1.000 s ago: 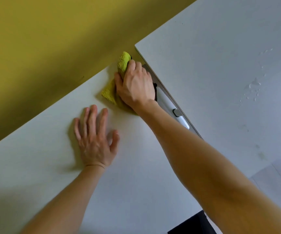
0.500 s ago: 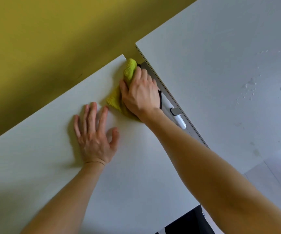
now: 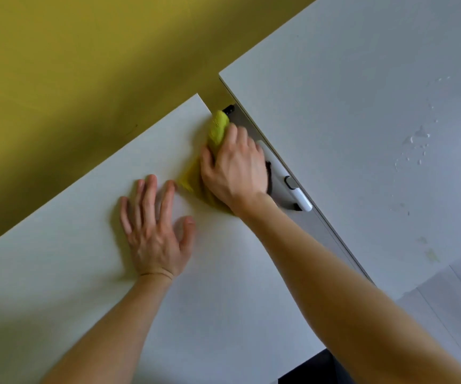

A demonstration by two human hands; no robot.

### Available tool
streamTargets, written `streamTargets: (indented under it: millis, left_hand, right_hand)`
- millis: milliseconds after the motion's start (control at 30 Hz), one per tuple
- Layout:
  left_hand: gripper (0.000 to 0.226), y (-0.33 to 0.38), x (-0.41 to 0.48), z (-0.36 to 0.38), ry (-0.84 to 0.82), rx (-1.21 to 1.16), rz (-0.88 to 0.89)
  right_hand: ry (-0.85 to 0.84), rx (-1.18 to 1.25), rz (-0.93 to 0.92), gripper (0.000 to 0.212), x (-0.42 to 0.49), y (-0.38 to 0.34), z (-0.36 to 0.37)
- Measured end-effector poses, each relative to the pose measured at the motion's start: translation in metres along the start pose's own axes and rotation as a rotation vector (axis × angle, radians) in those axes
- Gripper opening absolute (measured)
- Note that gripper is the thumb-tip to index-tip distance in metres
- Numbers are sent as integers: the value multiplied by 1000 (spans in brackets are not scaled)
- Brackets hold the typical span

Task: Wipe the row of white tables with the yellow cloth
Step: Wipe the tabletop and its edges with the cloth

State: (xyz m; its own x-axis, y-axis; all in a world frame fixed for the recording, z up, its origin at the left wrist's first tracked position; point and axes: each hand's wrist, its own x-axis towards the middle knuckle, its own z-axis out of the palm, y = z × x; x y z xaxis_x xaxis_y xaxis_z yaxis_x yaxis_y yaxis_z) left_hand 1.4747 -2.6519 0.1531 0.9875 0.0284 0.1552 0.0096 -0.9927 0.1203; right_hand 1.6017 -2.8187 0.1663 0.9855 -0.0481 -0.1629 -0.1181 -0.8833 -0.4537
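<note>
Now, right hand (image 3: pixel 234 167) gripping nubby yellow cloth (image 3: pixel 218 127), smooth white table (image 3: pixel 57 273)

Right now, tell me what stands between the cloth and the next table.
Only the gap before the next table, with a white handle in it. The right hand holds the cloth at that edge.

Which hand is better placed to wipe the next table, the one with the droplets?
Right. The right hand holds the cloth at the edge nearest that table; the left hand lies flat and empty, farther away.
</note>
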Motion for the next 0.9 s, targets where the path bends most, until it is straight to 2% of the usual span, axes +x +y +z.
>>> streamTargets:
  millis: [133,267,400,700,800,900]
  left_hand:
    - [73,-1,0,0,3,20,2]
    - [70,0,-1,-1,-6,0,-4]
    - [70,-1,-3,0,-10,3,1]
    - [72,-2,-2,2,-5,24,2]
    - [69,-3,-3,3,8,10,2]
    - [67,-3,-3,4,17,4,5]
  right_hand:
    - [-10,-14,-50,50,43,-23,11]
    - [54,49,15,50,-32,28,-3]
    - [12,30,79,47,-85,60,-16]
    - [-29,-3,-33,48,52,-30,11]
    - [6,34,-15,50,15,-1,6]
    - [16,49,71,51,-75,55,-8]
